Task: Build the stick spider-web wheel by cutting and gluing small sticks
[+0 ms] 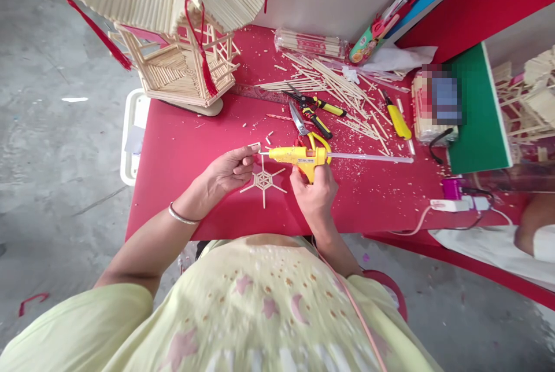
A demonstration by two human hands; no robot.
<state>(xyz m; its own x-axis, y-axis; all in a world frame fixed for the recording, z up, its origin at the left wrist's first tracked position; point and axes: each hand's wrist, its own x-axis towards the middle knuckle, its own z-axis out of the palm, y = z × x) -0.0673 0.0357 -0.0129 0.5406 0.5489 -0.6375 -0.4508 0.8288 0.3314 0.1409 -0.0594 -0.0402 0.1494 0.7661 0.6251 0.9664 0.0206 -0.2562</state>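
Note:
My right hand [314,190] is wrapped round the handle of a yellow glue gun [299,156], whose nozzle points left and whose clear glue stick [373,158] trails off to the right. My left hand [229,170] pinches a short wooden stick piece [254,146] right at the nozzle tip. Between my hands, flat on the red table [182,146], lies a small star-shaped web of sticks [263,180].
A stick-built pavilion model [173,30] with red tassels stands at the back left. Loose sticks [329,83], pliers and cutters [312,109], a yellow utility knife [397,120] and a power strip [451,205] lie to the right. Another person's arm [531,227] is at the right edge.

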